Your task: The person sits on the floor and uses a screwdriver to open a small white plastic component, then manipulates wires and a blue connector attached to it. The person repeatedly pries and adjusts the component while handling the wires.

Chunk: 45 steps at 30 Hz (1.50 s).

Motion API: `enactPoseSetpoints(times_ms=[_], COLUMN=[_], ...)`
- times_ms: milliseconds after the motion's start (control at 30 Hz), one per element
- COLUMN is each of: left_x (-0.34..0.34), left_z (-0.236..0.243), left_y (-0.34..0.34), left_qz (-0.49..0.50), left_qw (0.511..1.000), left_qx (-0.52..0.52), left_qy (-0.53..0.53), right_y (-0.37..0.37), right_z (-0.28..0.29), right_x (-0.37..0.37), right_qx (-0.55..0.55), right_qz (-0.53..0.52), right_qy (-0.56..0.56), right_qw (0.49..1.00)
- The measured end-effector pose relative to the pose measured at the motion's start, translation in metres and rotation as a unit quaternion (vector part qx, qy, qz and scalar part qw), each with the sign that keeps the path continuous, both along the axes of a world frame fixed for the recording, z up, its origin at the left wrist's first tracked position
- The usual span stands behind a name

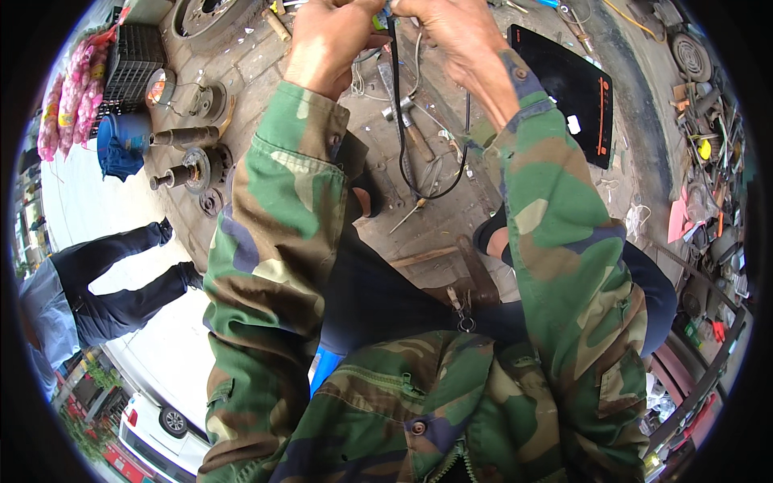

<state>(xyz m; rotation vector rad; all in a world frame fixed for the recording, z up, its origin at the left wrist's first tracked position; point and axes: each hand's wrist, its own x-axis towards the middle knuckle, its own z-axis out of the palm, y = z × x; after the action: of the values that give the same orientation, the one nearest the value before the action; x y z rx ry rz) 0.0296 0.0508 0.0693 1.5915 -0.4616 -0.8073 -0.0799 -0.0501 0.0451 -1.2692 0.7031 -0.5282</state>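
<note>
My left hand [332, 42] and my right hand [456, 34] meet at the upper edge, fingers closed in a pinch around the end of a black power cable [398, 121]. The picture's edge cuts off some fingertips. From between the hands the cable hangs in a long loop, its other side rising to below my right wrist. A hammer [413, 129] with a wooden handle lies on the ground behind the loop. Right of my right forearm lies a flat black induction cooktop [555, 88] with an orange-marked control strip.
Metal motor parts [201, 167], a blue bucket [122, 141] and a black crate [138, 60] stand at left. Another person's legs [129, 266] and a white car [153, 439] are farther left. Heaped scrap [708, 153] lines the right side. Loose wires and tools litter the paving.
</note>
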Motion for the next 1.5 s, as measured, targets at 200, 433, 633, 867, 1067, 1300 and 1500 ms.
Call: enactPoseSetpoints(times_ms=[200, 433, 633, 867, 1067, 1300, 1500], left_x=[-0.001, -0.001, 0.002, 0.01, 0.001, -0.004, -0.007], left_z=[-0.007, -0.011, -0.018, -0.024, -0.013, -0.005, -0.007], left_y=[0.0, 0.0, -0.001, 0.006, 0.006, 0.007, 0.007], left_qz=[0.011, 0.012, 0.024, 0.035, 0.04, 0.044, 0.065], left_qw=[1.0, 0.996, 0.993, 0.996, 0.995, 0.994, 0.994], left_qx=[-0.013, -0.059, -0.093, -0.082, -0.082, -0.07, -0.072], left_qy=[-0.01, 0.073, 0.069, 0.029, 0.032, 0.068, 0.052], right_y=[0.001, 0.023, 0.026, 0.03, 0.047, 0.044, 0.031], right_z=[0.005, -0.002, -0.015, -0.008, -0.008, -0.013, -0.004], right_x=[-0.005, 0.006, 0.005, 0.005, 0.012, 0.014, 0.009], right_qx=[0.075, 0.026, -0.001, -0.033, -0.025, -0.13, -0.223], right_qz=[0.038, -0.114, -0.143, -0.098, -0.201, -0.189, -0.124], right_qy=[-0.073, 0.012, -0.032, -0.043, -0.042, -0.006, 0.107], right_qw=[0.994, 0.993, 0.989, 0.994, 0.978, 0.973, 0.961])
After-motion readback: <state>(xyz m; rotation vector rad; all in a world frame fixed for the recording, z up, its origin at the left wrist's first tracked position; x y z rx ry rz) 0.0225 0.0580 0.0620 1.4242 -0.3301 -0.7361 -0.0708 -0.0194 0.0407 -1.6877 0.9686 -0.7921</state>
